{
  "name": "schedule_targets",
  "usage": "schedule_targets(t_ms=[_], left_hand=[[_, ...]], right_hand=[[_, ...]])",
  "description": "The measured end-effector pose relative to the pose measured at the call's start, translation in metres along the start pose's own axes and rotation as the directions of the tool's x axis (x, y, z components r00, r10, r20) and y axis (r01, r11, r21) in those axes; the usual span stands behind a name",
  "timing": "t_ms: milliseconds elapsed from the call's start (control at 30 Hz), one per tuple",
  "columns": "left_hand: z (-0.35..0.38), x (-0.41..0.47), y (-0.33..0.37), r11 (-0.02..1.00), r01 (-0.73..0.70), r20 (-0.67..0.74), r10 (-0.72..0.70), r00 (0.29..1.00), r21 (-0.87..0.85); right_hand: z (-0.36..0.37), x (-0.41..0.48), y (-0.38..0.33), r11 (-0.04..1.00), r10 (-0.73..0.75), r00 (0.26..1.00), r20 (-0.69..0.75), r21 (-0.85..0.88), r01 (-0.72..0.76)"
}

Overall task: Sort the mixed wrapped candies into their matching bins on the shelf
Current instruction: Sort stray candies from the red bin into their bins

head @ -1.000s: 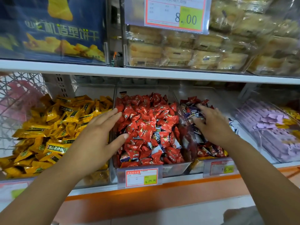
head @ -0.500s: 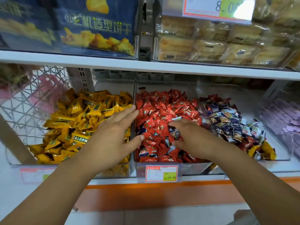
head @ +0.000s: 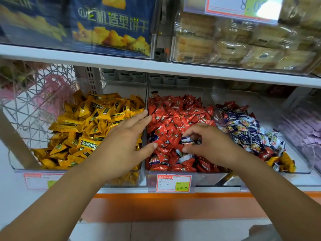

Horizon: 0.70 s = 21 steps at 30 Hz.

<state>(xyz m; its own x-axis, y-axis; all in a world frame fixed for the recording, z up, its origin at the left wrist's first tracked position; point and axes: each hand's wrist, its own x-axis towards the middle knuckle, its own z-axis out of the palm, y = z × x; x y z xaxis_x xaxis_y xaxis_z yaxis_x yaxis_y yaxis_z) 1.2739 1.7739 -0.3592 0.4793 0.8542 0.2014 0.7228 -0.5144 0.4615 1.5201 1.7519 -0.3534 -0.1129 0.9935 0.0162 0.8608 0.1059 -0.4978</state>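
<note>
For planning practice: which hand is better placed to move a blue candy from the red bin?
Right: the right hand pinches a blue candy beside the mixed bin; the left hand lies flat, farther off.

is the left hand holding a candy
No, the left hand is open, its fingers straight and spread at the edge of the red candies.
</note>
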Motion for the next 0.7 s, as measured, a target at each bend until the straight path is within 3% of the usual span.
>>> schedule_targets(t_ms=[133,267,533,700], left_hand=[[0.005,0.002,-0.001,0.997,-0.066,-0.089,0.069,0.994,0.036],[0.009,0.006,0.008,0.986,-0.163,-0.195,0.163,0.967,0.018],[0.014,0.007,0.018,0.973,-0.14,-0.209,0.1,0.973,-0.182],[0.016,0.007,0.018,0.975,-0.166,-0.251,0.125,0.96,-0.149]], right_hand=[[-0.007,0.0,-0.007,0.981,-0.006,0.994,-0.111,0.191,0.027],[-0.002,0.0,-0.025,0.901,-0.095,0.99,-0.103,0.414,0.13],[0.009,-0.003,-0.034,0.9,-0.239,0.964,-0.118,0.346,0.266],[0.011,-0.006,-0.032,0.928,-0.241,0.964,-0.113,0.264,0.263]])
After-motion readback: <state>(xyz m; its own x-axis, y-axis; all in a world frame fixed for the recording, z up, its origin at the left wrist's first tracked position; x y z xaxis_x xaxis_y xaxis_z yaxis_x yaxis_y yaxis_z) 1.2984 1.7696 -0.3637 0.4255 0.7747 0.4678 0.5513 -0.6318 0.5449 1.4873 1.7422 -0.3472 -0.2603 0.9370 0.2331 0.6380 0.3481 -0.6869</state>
